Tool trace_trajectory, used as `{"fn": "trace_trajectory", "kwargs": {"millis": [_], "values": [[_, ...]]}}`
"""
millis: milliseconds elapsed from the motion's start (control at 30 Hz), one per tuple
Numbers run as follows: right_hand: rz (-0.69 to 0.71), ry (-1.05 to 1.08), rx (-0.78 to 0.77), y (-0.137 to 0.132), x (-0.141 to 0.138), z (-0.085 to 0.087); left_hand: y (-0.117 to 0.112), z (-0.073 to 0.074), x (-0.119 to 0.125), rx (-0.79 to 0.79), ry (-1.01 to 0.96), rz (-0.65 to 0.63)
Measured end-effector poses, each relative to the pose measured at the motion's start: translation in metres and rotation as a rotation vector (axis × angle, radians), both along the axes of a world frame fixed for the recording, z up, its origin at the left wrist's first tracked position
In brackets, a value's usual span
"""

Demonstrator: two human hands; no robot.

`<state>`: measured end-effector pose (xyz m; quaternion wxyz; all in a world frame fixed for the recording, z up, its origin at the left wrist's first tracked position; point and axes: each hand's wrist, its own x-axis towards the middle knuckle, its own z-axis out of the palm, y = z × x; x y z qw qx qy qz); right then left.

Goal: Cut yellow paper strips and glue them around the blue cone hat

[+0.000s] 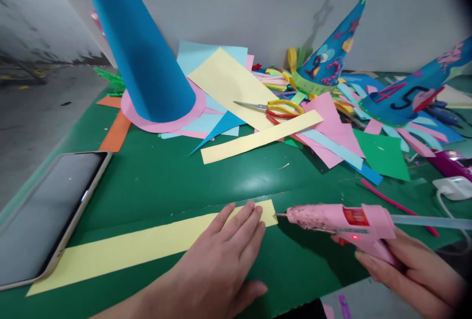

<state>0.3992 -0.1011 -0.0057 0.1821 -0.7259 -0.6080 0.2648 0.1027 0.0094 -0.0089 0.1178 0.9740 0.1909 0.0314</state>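
Note:
A long pale yellow paper strip (147, 244) lies slantwise across the green table. My left hand (224, 255) rests flat on it near its right end, fingers stretched out. In my right hand (405, 270) is a pink hot glue gun (332, 218), gripped by its handle, with a red light lit on its side. Its nozzle points left, right at the strip's end; whether it touches the paper I cannot tell. A clear glue stick (431, 221) sticks out of the gun's back.
A phone (55, 216) lies at the left. Behind stand a blue paper cone (147, 63) on a pink ring and decorated cone hats (332, 53). Scissors (276, 108), another yellow strip (258, 137) and paper scraps (383, 154) lie between. At right are a pink stick (398, 206) and a white plug (452, 187).

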Motion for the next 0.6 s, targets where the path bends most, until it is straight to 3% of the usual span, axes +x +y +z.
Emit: {"fn": "trace_trajectory", "kwargs": {"millis": [67,233,467,567,600], "values": [[0.087,-0.075,-0.054,0.001,-0.002,0.005,0.000,0.000,0.001,0.014,0.002,0.002],[0.130,-0.118,-0.051,0.004,-0.003,0.012,0.000,0.001,0.002,0.017,0.014,0.011],[0.235,-0.156,-0.035,-0.002,0.029,-0.022,0.001,0.003,0.002,0.038,0.011,0.009],[0.195,-0.100,-0.036,-0.001,0.022,-0.014,0.002,0.004,0.002,0.074,0.031,-0.005],[0.122,-0.068,-0.038,0.000,0.016,-0.008,0.001,0.004,0.002,0.088,0.037,-0.011]]}}
